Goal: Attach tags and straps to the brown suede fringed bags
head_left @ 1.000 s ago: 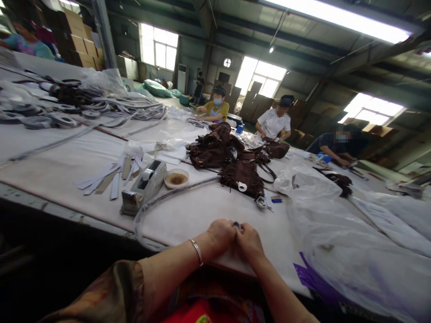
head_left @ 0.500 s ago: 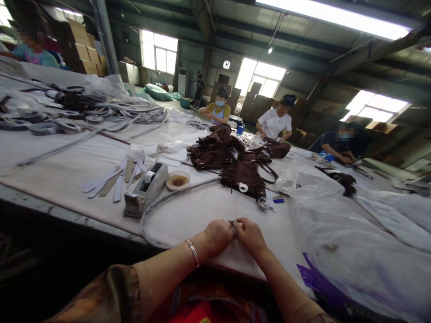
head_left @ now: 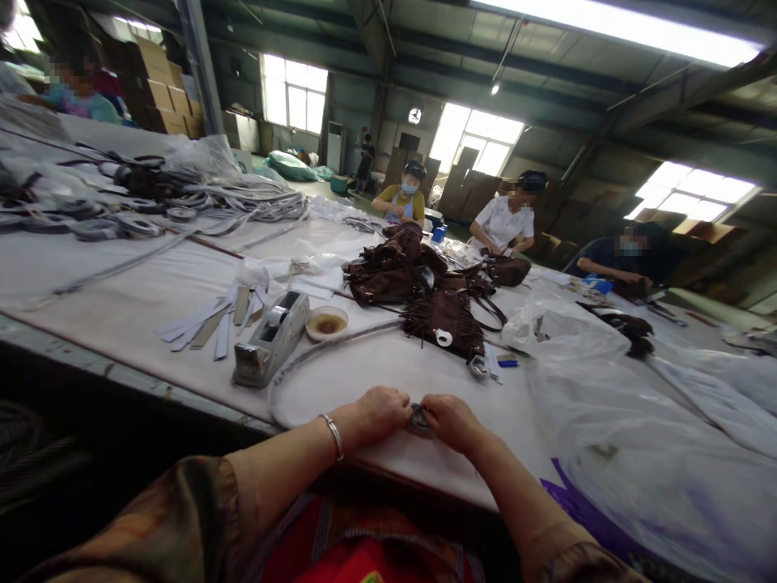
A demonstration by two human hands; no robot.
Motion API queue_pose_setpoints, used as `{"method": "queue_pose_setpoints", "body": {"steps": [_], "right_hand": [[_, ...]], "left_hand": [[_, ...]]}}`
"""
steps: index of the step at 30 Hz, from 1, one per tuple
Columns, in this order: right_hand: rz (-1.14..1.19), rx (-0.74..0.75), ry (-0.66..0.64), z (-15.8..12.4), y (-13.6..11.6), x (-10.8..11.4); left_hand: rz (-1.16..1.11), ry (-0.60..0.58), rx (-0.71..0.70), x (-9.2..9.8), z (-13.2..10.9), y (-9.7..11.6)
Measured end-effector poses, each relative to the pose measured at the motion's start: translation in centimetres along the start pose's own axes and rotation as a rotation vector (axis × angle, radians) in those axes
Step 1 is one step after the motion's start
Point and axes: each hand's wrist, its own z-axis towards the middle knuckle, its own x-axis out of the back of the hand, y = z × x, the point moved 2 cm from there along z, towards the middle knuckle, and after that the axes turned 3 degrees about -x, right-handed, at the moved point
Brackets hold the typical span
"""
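My left hand (head_left: 380,411) and my right hand (head_left: 454,422) meet at the near edge of the white table (head_left: 151,300). Both are closed around a small dark metal piece (head_left: 418,418) pinched between the fingertips; I cannot make out what it is. A silver bangle (head_left: 331,436) circles my left wrist. A long grey strap (head_left: 316,356) curves over the table just beyond my left hand. Brown fringed bags (head_left: 446,320) lie further out.
A tape dispenser (head_left: 272,340), a small bowl (head_left: 326,323) and loose white strips (head_left: 210,320) sit left of centre. Clear plastic bags (head_left: 631,429) cover the right side. Coiled straps (head_left: 121,219) pile up far left. Several people work along the far side.
My view has shifted a little to the left and down. Both hands stay joined on the small piece, turning it slightly.
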Motion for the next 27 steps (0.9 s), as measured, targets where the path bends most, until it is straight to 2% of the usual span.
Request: {"method": "queue_pose_setpoints", "body": {"steps": [1,3,5,7,9,11,16,18,20,22,24,25,27], "right_hand": [[0.005,-0.029,0.022,0.0,0.0,-0.2],[0.060,-0.181,0.093,0.0,0.1,-0.9],[0.126,-0.342,0.146,-0.3,0.0,-1.7],[0.153,-0.407,0.150,-0.5,-0.1,-2.2],[0.129,-0.331,0.110,-0.4,-0.2,-2.1],[0.100,-0.196,0.050,-0.2,-0.2,-1.5],[0.060,0.128,-0.042,0.1,-0.1,-0.1],[0.048,0.156,-0.021,0.0,-0.3,-0.2],[0.039,0.037,0.056,-0.2,-0.4,-0.6],[0.035,-0.194,0.115,-0.6,-0.4,-1.2],[0.035,-0.394,0.112,-0.9,-0.5,-1.8],[0.037,-0.434,0.094,-1.0,-0.5,-2.0],[0.046,-0.385,0.062,-1.1,-0.5,-1.9]], "left_hand": [[-0.016,-0.005,0.002,-0.1,0.3,-0.1],[-0.054,0.017,0.069,-0.5,1.1,0.5],[-0.092,0.059,0.171,-1.0,1.9,1.9],[-0.114,0.084,0.254,-1.5,2.5,3.5],[-0.128,0.083,0.279,-1.6,2.5,4.6],[-0.136,0.068,0.221,-1.1,2.0,4.7],[-0.040,0.015,0.019,0.5,0.0,1.6],[-0.009,0.022,-0.005,0.3,-0.2,0.9],[-0.021,0.060,0.020,-0.4,0.2,1.2],[-0.043,0.094,0.103,-1.2,1.0,2.2],[-0.058,0.103,0.176,-1.9,1.8,3.5],[-0.065,0.103,0.193,-2.0,2.1,4.1],[-0.076,0.099,0.196,-1.9,2.3,4.7]]}}
